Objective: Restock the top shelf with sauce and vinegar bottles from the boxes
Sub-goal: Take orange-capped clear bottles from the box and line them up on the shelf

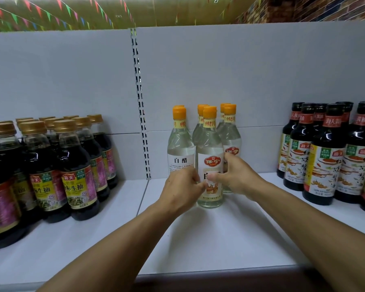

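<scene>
1. One clear vinegar bottle [210, 157] with an orange cap is stood upright on the white top shelf [198, 239], at the front of a cluster of like bottles and roughly at the centre of the view.
2. Its lower label area is gripped from both sides: the left hand [181, 191] is curled against the left flank, and the right hand [237, 178] is wrapped round the right flank, with the thumb laid across the front of the label.
3. Each grip is thus closed on this one bottle; neither is spread.
4. Several more vinegar bottles [180, 148] are ranged just behind and beside it, close to the grey back panel [240, 81].
5. Dark soy sauce bottles with gold caps [76, 165] are grouped at the left of the shelf, well apart from the vinegar.
6. Dark sauce bottles with black caps [325, 161] are grouped at the right.
7. A slotted upright [140, 106] is seen dividing the back panel, left of the vinegar cluster.
8. Coloured bunting [51, 11] is strung overhead.
</scene>
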### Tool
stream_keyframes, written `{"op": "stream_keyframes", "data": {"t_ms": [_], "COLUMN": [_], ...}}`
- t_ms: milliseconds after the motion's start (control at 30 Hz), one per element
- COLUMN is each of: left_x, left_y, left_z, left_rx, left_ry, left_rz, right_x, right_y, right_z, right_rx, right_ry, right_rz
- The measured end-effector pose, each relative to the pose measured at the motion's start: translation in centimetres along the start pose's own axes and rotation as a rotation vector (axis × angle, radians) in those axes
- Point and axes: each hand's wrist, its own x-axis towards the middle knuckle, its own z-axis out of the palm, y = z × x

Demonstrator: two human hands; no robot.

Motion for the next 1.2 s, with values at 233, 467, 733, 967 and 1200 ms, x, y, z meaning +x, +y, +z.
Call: {"op": "stream_keyframes", "data": {"t_ms": [233, 467, 733, 967, 1200], "left_x": [0.2, -0.2, -1.7, -4.0, -7.5], "left_y": [-0.3, 0.0, 0.7, 2.9, 5.6], "left_z": [-0.1, -0.2, -1.0, -1.4, -1.6], "left_rx": [-0.001, 0.020, 0.054, 0.079, 0.078], "left_ry": [-0.018, -0.033, -0.033, 0.002, 0.016], "left_rz": [-0.005, 0.006, 0.012, 0.031, 0.023], "right_x": [-0.2, -1.1, -2.9, -6.0, -10.3], "right_y": [-0.3, -0.5, -1.0, -1.8, -2.8], "right_z": [0.1, 0.3, 0.3, -0.1, -1.3], "right_rx": [0.021, 0.053, -0.062, -0.076, -0.106], "right_ry": [-0.008, -0.002, 0.061, 0.053, 0.020], "right_rz": [-0.009, -0.031, -0.068, -0.096, -0.119]}}
